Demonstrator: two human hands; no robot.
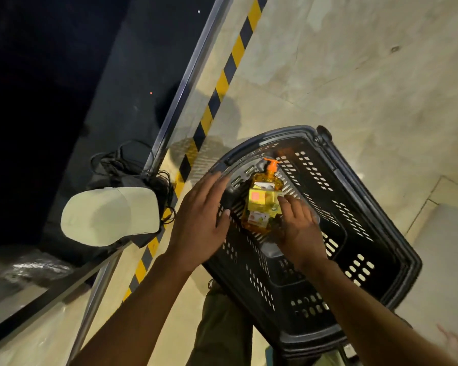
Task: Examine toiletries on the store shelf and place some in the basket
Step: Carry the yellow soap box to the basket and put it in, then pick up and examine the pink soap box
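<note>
- The pale floor (pixel 354 75) fills the view, with a yellow-and-black hazard stripe (pixel 222 83) running from 12 o'clock down to 7 o'clock.
- My black slotted shopping basket (pixel 273 133) stands at 4 o'clock from centre.
- A white cap (pixel 109 215) sits at 9 o'clock, well apart from the basket.
- My left hand (pixel 198 217) is spread flat with straight fingers and holds nothing, at 9 o'clock just beside the bottle.
- My right hand (pixel 300 231) clasps the bottle's lower right side; my thumb is hidden.
- The yellow pump bottle of liquid soap (pixel 262 204) is over the basket's near-left part, its orange pump (pixel 271 165) pointing to 12 o'clock.
- It looks full, so I expect weight; the plastic is stiff and smooth, perhaps slippery.
- I'd hold the broad body, never the pump.
</note>
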